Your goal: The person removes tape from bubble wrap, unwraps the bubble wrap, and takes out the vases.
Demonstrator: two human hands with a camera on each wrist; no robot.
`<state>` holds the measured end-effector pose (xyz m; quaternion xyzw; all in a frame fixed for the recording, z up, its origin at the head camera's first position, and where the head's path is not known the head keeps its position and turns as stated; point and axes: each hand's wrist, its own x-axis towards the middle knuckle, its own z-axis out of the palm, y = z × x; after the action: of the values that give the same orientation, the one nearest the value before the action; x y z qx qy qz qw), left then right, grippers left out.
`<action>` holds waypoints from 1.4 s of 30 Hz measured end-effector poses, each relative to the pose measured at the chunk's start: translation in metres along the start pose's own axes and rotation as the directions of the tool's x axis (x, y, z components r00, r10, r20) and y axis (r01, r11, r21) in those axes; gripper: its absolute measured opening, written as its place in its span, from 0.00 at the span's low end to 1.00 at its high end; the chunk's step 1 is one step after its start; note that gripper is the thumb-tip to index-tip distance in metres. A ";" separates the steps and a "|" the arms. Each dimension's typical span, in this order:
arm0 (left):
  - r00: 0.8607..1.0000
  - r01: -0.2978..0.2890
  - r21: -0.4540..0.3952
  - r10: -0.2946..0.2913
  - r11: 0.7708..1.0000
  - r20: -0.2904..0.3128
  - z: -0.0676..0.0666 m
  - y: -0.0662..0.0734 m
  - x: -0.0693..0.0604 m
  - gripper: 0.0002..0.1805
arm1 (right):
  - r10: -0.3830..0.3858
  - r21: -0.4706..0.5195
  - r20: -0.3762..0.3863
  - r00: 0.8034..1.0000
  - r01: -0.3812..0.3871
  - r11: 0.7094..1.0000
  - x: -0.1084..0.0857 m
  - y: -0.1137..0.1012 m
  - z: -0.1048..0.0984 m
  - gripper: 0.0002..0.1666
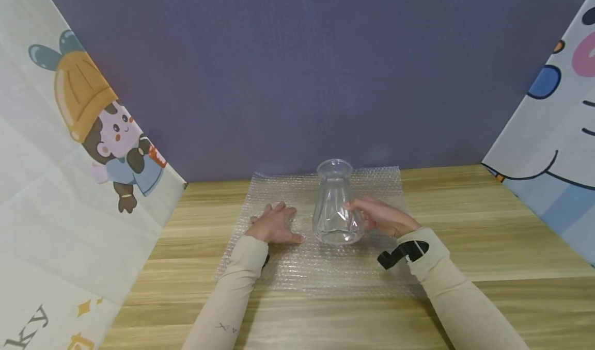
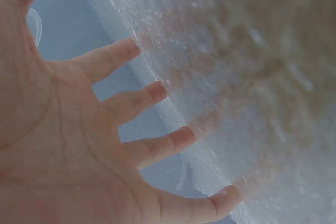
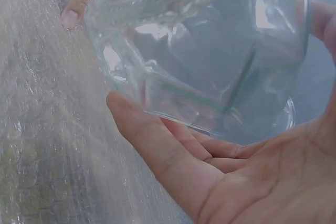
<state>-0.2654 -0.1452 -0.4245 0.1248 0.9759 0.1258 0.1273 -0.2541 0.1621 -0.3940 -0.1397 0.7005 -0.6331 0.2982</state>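
A clear glass vase [image 1: 335, 210] with a flared rim and faceted body is over a sheet of bubble wrap [image 1: 297, 267]. My right hand [image 1: 383, 216] grips the vase low on its right side. In the right wrist view, fingers curl around the glass vase [image 3: 194, 56] near its base. Whether the base touches the wrap, I cannot tell. To the left of the vase, my left hand [image 1: 274, 225] rests palm down on the bubble wrap. Its fingers [image 2: 149, 148] are spread, and their tips touch the bubble wrap [image 2: 262, 98] in the left wrist view.
Under the wrap is a wood-grain table [image 1: 186, 267]. A dark blue-grey panel [image 1: 307, 71] rises behind the table's back edge. White printed sheets stand at both sides, the left sheet [image 1: 56, 221] bearing a cartoon figure.
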 end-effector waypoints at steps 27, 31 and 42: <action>1.000 -0.004 -0.004 0.004 1.000 0.000 -0.001 0.002 0.000 0.52 | -0.071 0.080 0.015 0.997 0.070 0.994 -0.002 0.000 -0.005 0.39; 1.000 -0.005 -0.010 0.005 1.000 0.001 -0.001 0.002 -0.001 0.52 | -0.071 0.068 0.020 0.997 0.070 0.995 -0.002 0.000 -0.005 0.40; 1.000 0.000 -0.010 0.000 1.000 0.005 -0.002 0.002 -0.002 0.53 | -0.068 0.076 -0.022 0.997 0.070 0.995 -0.001 0.000 -0.005 0.46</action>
<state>-0.2639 -0.1438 -0.4221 0.1247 0.9750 0.1303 0.1301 -0.2562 0.1663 -0.3936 -0.1462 0.6733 -0.6708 0.2747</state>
